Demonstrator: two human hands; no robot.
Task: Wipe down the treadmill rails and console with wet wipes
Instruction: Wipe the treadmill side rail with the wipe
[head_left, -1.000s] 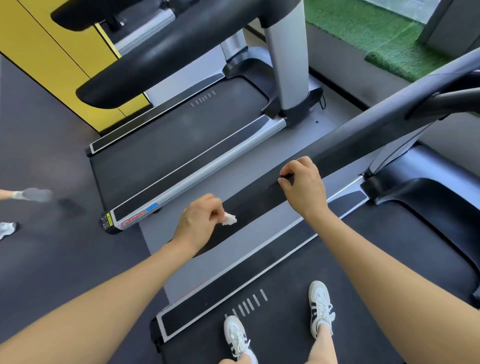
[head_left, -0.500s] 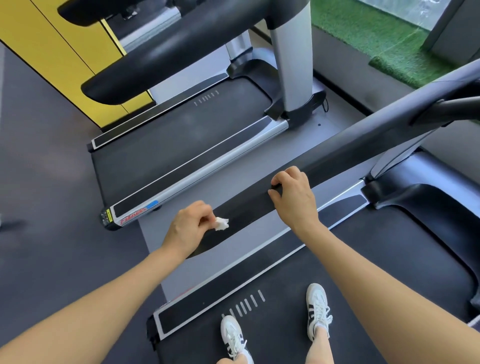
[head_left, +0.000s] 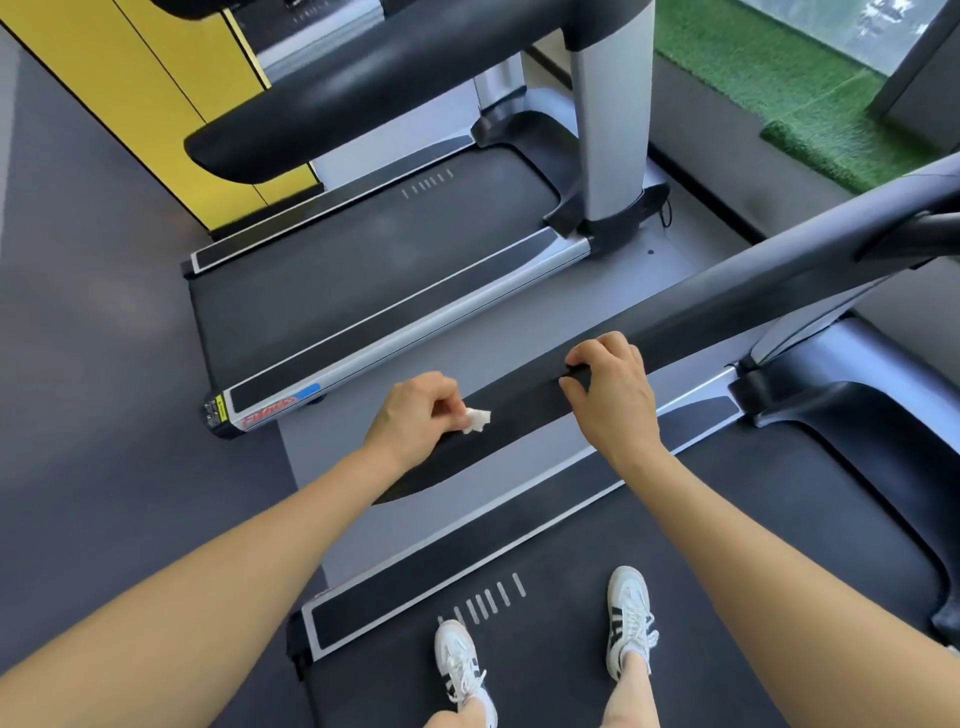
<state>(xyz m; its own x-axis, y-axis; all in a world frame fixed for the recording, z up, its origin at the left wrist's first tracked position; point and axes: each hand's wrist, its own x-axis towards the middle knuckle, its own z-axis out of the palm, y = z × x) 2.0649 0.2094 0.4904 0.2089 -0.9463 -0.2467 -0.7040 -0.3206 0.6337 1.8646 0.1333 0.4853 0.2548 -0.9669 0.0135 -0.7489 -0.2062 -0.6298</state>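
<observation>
Pinching wipe (head_left: 478, 420), left hand (head_left: 415, 415) unmoved on rail (head_left: 727, 306); right hand (head_left: 610, 397) still gripping rail.

Lighting: bright, even daylight; the strongest light is seen at the upper right, over the turf (head_left: 810, 88). Shadows: soft, faint. Glare: pale sheen is noted on the upright (head_left: 613, 119) and along the handrail (head_left: 727, 306). Distortion: straight lines are bowed toward the edges by the wide lens. Blur: slight softness is noted throughout; the yellow panel (head_left: 156, 78) is smeared.
</observation>
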